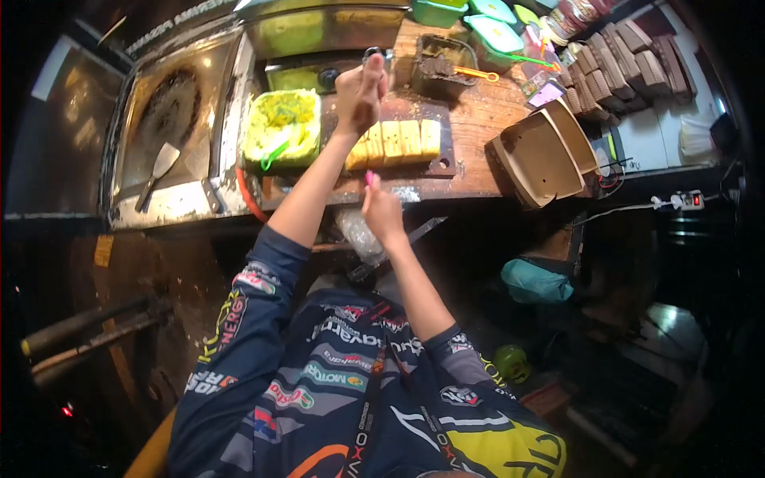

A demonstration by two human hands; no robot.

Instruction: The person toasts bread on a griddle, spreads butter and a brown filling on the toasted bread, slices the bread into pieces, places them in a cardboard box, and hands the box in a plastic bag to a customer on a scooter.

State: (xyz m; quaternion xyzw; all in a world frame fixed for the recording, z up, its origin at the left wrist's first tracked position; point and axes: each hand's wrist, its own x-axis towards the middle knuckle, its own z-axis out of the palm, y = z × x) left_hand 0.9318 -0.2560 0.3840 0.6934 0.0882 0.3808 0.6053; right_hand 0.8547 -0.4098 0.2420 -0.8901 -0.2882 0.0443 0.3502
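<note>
My left hand [358, 98] reaches over the far side of a dark cutting board [443, 128], its fingers closed around a dark, shiny-topped object [372, 52] that is mostly hidden. Below, at the counter's front edge, my right hand [382, 212] grips a small pink item [369, 177], of which only the tip shows. Between the hands, a row of yellow bread pieces [391, 143] lies on the board, cut into several thick blocks. Left of the board stands a tub of yellow spread [281, 119] with a green-handled utensil [275, 154] in it.
A griddle [173, 113] with two metal spatulas [164, 161] is at the left. Behind the board sits a tub of brown paste [442, 63] with an orange-handled utensil [476, 73]. An open cardboard box [538, 155] overhangs the counter's edge; stacked folded boxes [621, 60] are at the right.
</note>
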